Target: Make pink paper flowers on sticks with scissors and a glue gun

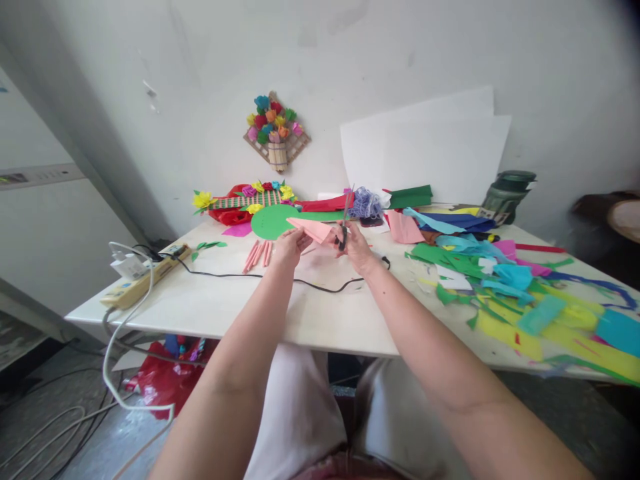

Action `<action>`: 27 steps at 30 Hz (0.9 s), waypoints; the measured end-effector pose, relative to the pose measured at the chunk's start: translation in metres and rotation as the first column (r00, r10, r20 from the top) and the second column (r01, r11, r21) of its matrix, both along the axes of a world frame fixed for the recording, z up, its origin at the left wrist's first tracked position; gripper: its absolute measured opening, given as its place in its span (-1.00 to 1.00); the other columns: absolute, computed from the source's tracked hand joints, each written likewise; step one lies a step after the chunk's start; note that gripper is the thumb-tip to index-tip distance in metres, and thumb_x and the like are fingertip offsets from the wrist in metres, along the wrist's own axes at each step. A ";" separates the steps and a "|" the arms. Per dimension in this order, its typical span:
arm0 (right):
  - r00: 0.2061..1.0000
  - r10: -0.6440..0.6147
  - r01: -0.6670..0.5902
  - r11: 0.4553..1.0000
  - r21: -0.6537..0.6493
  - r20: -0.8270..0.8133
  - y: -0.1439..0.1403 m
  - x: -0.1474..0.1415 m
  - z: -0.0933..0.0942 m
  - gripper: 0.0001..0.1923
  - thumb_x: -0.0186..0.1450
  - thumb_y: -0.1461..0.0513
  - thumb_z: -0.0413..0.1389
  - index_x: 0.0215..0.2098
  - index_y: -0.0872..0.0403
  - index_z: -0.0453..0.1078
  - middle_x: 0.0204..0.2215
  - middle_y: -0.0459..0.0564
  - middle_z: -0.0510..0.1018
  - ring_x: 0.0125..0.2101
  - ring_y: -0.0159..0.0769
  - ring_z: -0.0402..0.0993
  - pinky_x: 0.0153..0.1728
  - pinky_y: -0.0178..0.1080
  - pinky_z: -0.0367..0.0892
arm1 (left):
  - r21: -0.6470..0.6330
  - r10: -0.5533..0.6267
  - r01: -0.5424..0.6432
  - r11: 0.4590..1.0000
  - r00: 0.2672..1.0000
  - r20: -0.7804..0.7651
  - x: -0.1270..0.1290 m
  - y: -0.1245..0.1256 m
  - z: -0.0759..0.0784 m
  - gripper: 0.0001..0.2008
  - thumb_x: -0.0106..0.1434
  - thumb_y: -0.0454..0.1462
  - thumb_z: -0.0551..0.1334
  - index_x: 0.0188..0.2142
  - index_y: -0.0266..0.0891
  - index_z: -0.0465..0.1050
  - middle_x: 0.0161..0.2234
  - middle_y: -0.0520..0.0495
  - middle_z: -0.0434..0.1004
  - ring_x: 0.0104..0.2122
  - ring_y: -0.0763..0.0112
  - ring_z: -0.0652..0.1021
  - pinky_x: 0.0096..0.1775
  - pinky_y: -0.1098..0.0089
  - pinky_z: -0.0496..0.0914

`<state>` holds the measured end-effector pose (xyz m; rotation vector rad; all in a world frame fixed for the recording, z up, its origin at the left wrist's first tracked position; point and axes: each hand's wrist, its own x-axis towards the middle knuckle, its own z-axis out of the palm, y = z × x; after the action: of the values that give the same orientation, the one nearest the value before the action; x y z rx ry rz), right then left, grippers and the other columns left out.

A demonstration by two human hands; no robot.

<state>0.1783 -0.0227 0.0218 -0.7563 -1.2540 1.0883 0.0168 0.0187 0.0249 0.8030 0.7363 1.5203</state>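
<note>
Between my hands is a folded piece of pink paper, narrowing to a point at the left. My left hand pinches it along its lower edge. My right hand is closed around the dark handles of a pair of scissors, whose blades point up and away from me. The right fingers are close to the wide end of the paper; whether they touch it I cannot tell. Several pink rolled paper sticks lie on the table left of my left hand. Behind the hands is a green paper circle.
Paper scraps in many colours cover the table's right side, with a dark green bottle behind. A black cable crosses the front from a power strip. Purple yarn and a flower-trimmed craft lie at the back.
</note>
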 end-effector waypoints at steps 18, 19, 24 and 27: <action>0.976 0.084 -0.071 0.995 -0.071 0.203 -0.007 0.000 -0.001 -0.67 0.05 0.06 0.20 -0.34 0.12 0.33 -0.59 -0.07 0.52 -0.74 -0.49 0.32 -0.85 -0.46 -0.02 | 0.030 0.101 -0.099 0.995 0.993 -0.062 -0.006 -0.008 -0.020 -0.78 -0.06 -0.26 0.34 -0.44 -0.32 0.36 -0.61 0.03 0.43 -0.63 0.55 0.44 -0.47 0.48 0.35; 0.973 0.088 -0.076 0.995 -0.066 0.212 -0.008 0.000 0.000 -0.67 0.06 0.06 0.19 -0.34 0.12 0.34 -0.59 -0.08 0.52 -0.74 -0.49 0.32 -0.85 -0.46 -0.03 | 0.028 0.111 -0.110 0.994 0.992 -0.055 -0.007 -0.007 -0.021 -0.78 -0.06 -0.27 0.34 -0.44 -0.32 0.36 -0.61 0.04 0.43 -0.63 0.55 0.44 -0.48 0.48 0.35; 0.941 0.205 -0.188 0.978 -0.088 0.269 -0.012 0.004 0.002 -0.69 0.10 0.07 0.16 -0.31 0.13 0.35 -0.62 -0.10 0.50 -0.76 -0.49 0.30 -0.85 -0.46 -0.05 | 0.019 0.141 -0.141 0.990 0.990 -0.029 -0.009 -0.003 -0.024 -0.85 -0.04 -0.31 0.29 -0.43 -0.31 0.37 -0.62 0.04 0.43 -0.62 0.53 0.46 -0.47 0.49 0.36; 0.892 0.314 -0.282 0.949 -0.143 0.325 -0.012 0.009 0.002 -0.68 0.12 0.05 0.14 -0.32 0.14 0.35 -0.66 -0.11 0.47 -0.76 -0.49 0.31 -0.84 -0.47 -0.05 | 0.019 0.145 -0.145 0.989 0.989 -0.013 -0.011 -0.002 -0.024 -0.85 -0.01 -0.31 0.28 -0.40 -0.31 0.38 -0.60 0.03 0.46 -0.60 0.54 0.47 -0.46 0.50 0.36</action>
<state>0.1873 -0.0351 0.0239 -0.8692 -1.6695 1.3078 0.0062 0.0166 0.0009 0.7886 0.8071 1.6552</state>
